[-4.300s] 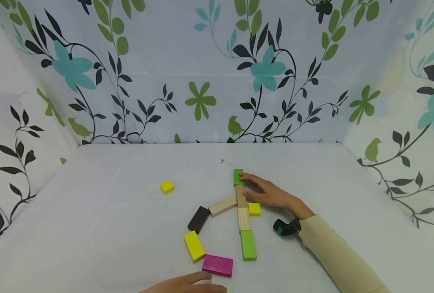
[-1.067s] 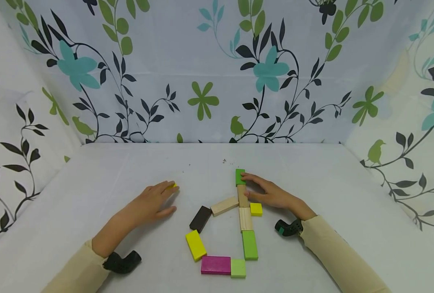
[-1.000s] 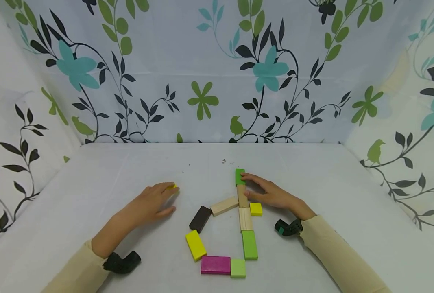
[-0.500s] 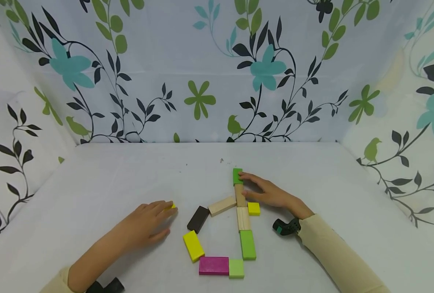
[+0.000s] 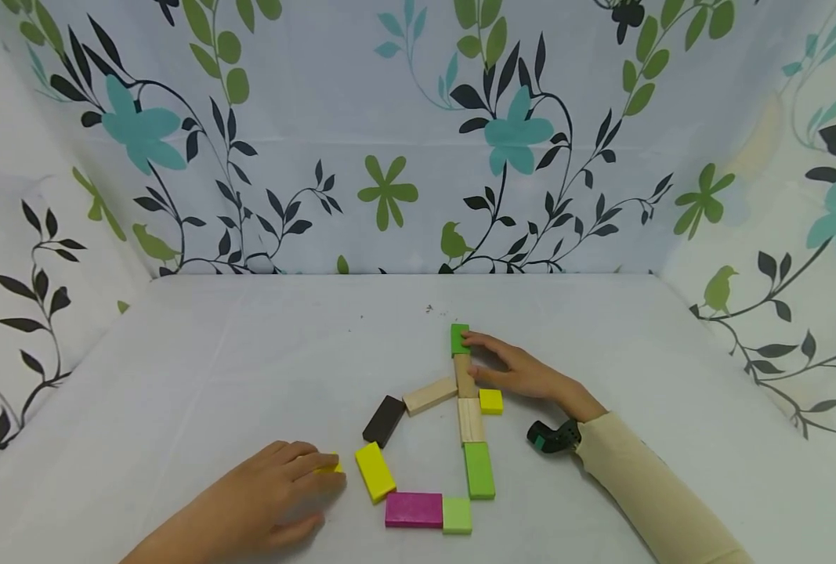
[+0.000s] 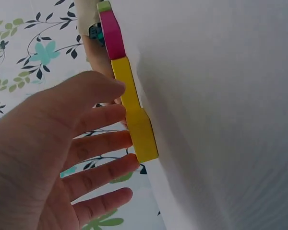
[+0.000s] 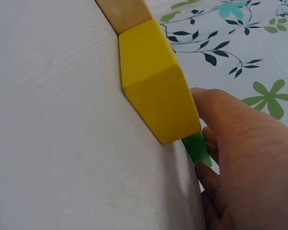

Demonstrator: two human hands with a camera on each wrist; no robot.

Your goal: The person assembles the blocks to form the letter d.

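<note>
My left hand [image 5: 262, 489] lies at the front left, its extended fingers touching a small yellow block [image 6: 143, 139] and its thumb apart from it. Right of that is a longer yellow block [image 5: 375, 471], followed by a magenta block [image 5: 414, 510] and a light-green block [image 5: 457, 516]. My right hand [image 5: 523, 372] reaches in from the right. Its index fingertip rests on the green block [image 5: 459, 338] that tops a column, and the thumb is beside a wooden block [image 5: 464, 374]. Near that thumb sits another small yellow block [image 7: 158, 91].
Below in the column come a pale wooden block [image 5: 470, 421] and a long green block [image 5: 479, 470]. A slanted wooden block [image 5: 429, 396] and a dark brown block [image 5: 384, 421] curve off leftward. Patterned cloth [image 5: 305, 141] stands behind the white table [image 5: 178, 376].
My left hand has drawn the small yellow block from the far left toward the front, beside the longer yellow block. Earlier, it set the light-green block against the magenta one. My right hand stays put.
</note>
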